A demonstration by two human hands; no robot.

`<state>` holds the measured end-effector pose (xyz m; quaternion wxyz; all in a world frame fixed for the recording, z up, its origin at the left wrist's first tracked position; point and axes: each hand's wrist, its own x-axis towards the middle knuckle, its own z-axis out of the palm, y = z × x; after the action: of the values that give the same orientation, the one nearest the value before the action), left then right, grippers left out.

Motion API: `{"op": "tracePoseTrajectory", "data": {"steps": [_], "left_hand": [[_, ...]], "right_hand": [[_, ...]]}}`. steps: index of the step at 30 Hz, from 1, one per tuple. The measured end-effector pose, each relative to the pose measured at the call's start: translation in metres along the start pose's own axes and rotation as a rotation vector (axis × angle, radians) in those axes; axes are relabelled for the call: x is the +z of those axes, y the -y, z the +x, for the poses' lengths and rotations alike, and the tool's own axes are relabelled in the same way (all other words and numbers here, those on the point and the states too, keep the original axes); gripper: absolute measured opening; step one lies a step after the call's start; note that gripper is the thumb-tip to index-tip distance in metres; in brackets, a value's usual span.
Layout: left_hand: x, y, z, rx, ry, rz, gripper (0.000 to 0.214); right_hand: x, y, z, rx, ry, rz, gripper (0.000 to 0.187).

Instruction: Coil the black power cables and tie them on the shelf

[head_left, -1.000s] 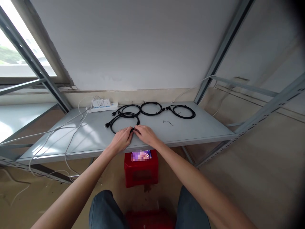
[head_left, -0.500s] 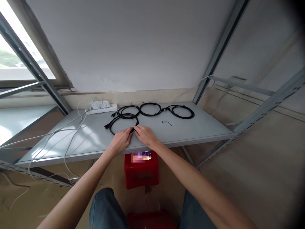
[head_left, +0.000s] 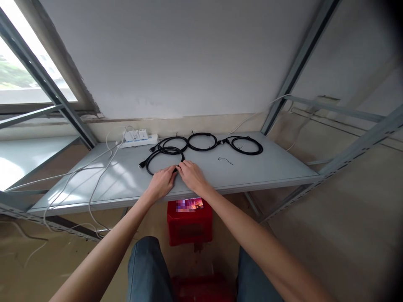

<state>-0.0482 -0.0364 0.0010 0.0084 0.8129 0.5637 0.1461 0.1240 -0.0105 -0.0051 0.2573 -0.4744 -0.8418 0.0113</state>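
A coiled black cable [head_left: 147,161] with a plug at its left end lies near the front edge of the grey shelf [head_left: 239,172]. Both my hands meet at the coil's near right side. My left hand [head_left: 162,181] is closed on the cable, thumb and fingers pinched together. Right beside it, my right hand [head_left: 191,174] also pinches the coil, with the fingertips almost touching the left ones. What exactly lies between the fingertips is too small to make out. A thin black tie [head_left: 225,160] rests on the shelf to the right of my hands.
Behind are more coiled black cables: one partly under the held coil, another coil [head_left: 202,141] in the middle, and a third [head_left: 247,145] at right. A white power strip [head_left: 138,141] with loose white cords stands back left. Below, a red stool [head_left: 189,226] carries a lit screen [head_left: 189,204].
The view has shifted slightly, moving the scene a little to the right at the shelf. Both hands stay at the same spot on the coil, with only small finger movement.
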Motion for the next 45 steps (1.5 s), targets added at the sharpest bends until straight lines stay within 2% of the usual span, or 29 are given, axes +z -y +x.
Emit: {"op": "tracePoseTrajectory", "data": {"steps": [6, 11, 15, 20, 23, 26, 30, 33, 36, 40, 45], "left_hand": [[0.006, 0.005, 0.001, 0.015, -0.013, -0.033, 0.043], [0.003, 0.004, 0.000, 0.017, -0.013, -0.053, 0.043], [-0.002, 0.000, -0.001, -0.003, 0.010, -0.031, 0.038], [-0.002, 0.001, -0.001, 0.007, 0.004, -0.040, 0.035], [0.001, 0.003, 0.000, 0.018, -0.015, -0.056, 0.038], [0.004, 0.005, 0.000, 0.015, -0.007, -0.051, 0.041], [0.004, 0.005, 0.001, 0.012, -0.014, -0.053, 0.044], [0.002, 0.004, 0.000, 0.022, -0.015, -0.060, 0.040], [0.001, 0.003, 0.001, 0.012, -0.004, -0.057, 0.035], [0.001, 0.002, 0.004, -0.007, -0.011, -0.049, 0.035], [0.003, 0.001, 0.009, -0.057, 0.000, -0.019, 0.042]], "right_hand": [[0.008, -0.006, 0.011, 0.274, 0.027, 0.354, 0.041], [0.012, -0.012, 0.023, 0.400, 0.074, 0.616, 0.044], [0.009, -0.015, 0.027, 0.438, 0.109, 0.785, 0.033], [0.009, -0.019, 0.024, 0.394, 0.164, 0.886, 0.019], [0.009, -0.022, 0.023, 0.346, 0.161, 0.834, 0.009], [0.002, -0.023, 0.022, 0.220, 0.126, 0.680, 0.007], [-0.018, -0.019, 0.018, 0.044, 0.124, 0.253, 0.007], [-0.028, -0.010, 0.013, -0.180, 0.177, -0.141, 0.025], [-0.030, -0.004, 0.007, -0.314, 0.207, -0.353, 0.033], [-0.022, -0.007, 0.000, -0.303, 0.150, -0.368, 0.033], [-0.010, -0.018, -0.003, -0.144, 0.088, -0.189, 0.035]]}}
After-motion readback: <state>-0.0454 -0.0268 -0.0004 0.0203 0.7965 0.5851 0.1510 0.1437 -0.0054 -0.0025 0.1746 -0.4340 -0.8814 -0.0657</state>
